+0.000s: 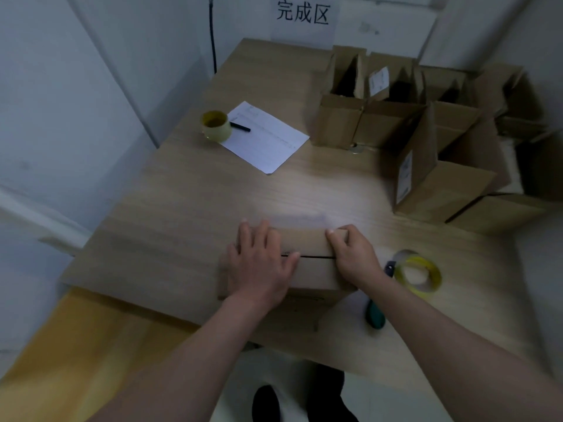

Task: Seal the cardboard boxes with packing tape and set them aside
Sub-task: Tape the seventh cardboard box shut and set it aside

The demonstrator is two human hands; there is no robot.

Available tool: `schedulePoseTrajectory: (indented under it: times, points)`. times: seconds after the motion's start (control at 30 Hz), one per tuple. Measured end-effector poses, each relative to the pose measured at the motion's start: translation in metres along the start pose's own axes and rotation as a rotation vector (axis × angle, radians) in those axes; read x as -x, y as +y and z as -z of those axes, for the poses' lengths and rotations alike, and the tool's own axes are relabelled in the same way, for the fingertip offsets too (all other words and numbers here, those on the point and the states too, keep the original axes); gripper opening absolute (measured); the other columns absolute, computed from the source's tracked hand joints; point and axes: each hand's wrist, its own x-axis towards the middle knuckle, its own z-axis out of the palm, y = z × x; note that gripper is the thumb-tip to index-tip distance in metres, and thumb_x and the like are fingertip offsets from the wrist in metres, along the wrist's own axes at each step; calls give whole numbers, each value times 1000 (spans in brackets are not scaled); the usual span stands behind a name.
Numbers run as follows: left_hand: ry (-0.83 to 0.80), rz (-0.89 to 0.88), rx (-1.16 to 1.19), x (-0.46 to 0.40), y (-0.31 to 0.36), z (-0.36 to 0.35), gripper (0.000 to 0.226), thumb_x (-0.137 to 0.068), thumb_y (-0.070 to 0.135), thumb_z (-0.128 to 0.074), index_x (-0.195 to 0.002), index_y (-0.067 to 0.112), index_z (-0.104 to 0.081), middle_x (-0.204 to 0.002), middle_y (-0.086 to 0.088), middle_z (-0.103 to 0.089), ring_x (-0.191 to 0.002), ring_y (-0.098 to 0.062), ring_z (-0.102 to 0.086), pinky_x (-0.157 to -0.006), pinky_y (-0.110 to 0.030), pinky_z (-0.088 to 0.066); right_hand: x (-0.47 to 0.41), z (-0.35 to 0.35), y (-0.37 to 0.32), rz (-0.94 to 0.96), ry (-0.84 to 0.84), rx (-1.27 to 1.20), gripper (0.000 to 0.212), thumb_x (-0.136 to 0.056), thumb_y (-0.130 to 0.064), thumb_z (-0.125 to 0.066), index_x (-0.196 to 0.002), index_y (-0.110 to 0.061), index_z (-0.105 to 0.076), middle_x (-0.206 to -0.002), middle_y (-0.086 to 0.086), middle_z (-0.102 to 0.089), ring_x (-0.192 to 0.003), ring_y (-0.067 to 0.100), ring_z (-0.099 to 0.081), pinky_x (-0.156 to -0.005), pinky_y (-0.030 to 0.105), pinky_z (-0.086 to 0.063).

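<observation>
A small cardboard box (307, 271) sits near the front edge of the wooden table (189, 208), its two top flaps folded shut with a dark seam between them. My left hand (262, 263) lies flat on the box's left part, fingers spread. My right hand (353, 257) presses on the right end of the flaps, thumb on the far flap. A tape dispenser with a yellowish roll (417, 274) and a teal handle (375, 316) lies on the table just right of my right hand.
Several open cardboard boxes (396, 117) stand at the back right. A second tape roll (214, 126), a black pen (240, 127) and a sheet of paper (265, 137) lie at the back left. A paper sign (303, 15) hangs on the wall.
</observation>
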Motion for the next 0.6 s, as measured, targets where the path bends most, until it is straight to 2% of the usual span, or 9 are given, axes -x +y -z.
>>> schedulePoseTrajectory:
  times: [0.07, 0.13, 0.2, 0.23, 0.3, 0.4, 0.47, 0.53, 0.6]
  points:
    - [18, -32, -41, 0, -1, -3, 48, -94, 61, -26, -119, 25, -43, -155, 0, -28, -145, -36, -14, -106, -51, -30, -1, 2, 4, 29, 24, -49, 30, -102, -43, -43, -100, -17, -58, -93, 2, -59, -88, 20, -53, -67, 32, -36]
    - [57, -59, -69, 1, -5, -3, 50, -92, 61, -20, -113, 25, -46, -149, -2, -37, -141, -38, -22, -102, -51, -32, -3, 14, 20, 68, 174, -98, 27, -101, -36, -45, -88, -17, -59, -82, 0, -58, -83, 21, -54, -66, 33, -41]
    - [100, -78, -53, -1, -7, -5, 49, -90, 60, -21, -106, 23, -49, -142, -4, -44, -136, -41, -29, -99, -49, -35, -7, 38, 50, 8, 314, -6, 16, -96, -31, -52, -91, -21, -63, -86, 0, -65, -85, 25, -60, -73, 38, -49]
    - [111, -84, -42, -2, -7, -6, 48, -90, 59, -24, -104, 22, -51, -140, -5, -47, -134, -42, -31, -98, -49, -36, -6, 54, 67, -53, 327, 105, 13, -92, -30, -55, -98, -24, -65, -92, 2, -68, -88, 28, -63, -76, 40, -52]
    - [126, -88, -25, -3, -7, -10, 45, -90, 57, -28, -103, 21, -53, -139, -7, -48, -133, -44, -34, -98, -50, -37, -3, 84, 106, -136, 209, 412, 21, -86, -34, -60, -105, -27, -66, -101, 5, -67, -94, 31, -63, -79, 38, -53]
    - [138, -84, 0, -4, -9, -12, 44, -90, 56, -28, -102, 22, -53, -140, -6, -48, -135, -44, -33, -100, -50, -36, 6, 105, 149, -146, -48, 893, 27, -86, -49, -57, -104, -33, -70, -109, 0, -65, -109, 25, -55, -88, 35, -48]
    - [138, -86, 9, -3, -9, -12, 43, -90, 56, -28, -102, 23, -52, -141, -6, -48, -136, -44, -31, -102, -50, -36, 8, 105, 166, -86, -110, 1096, 21, -87, -43, -58, -105, -38, -68, -122, -6, -61, -125, 22, -43, -94, 36, -41]
    - [127, -84, 22, -3, -8, -11, 43, -90, 56, -27, -102, 23, -51, -142, -6, -47, -137, -43, -30, -103, -50, -36, 9, 108, 166, -65, -66, 1104, 22, -91, -37, -54, -110, -37, -65, -126, -2, -60, -128, 25, -43, -96, 38, -39]
    - [128, -80, 29, -3, -8, -9, 44, -89, 56, -26, -102, 23, -52, -142, -6, -48, -137, -43, -30, -103, -50, -37, 5, 115, 141, -110, 101, 815, 28, -97, -42, -47, -112, -25, -64, -112, 12, -64, -112, 35, -55, -88, 42, -44]
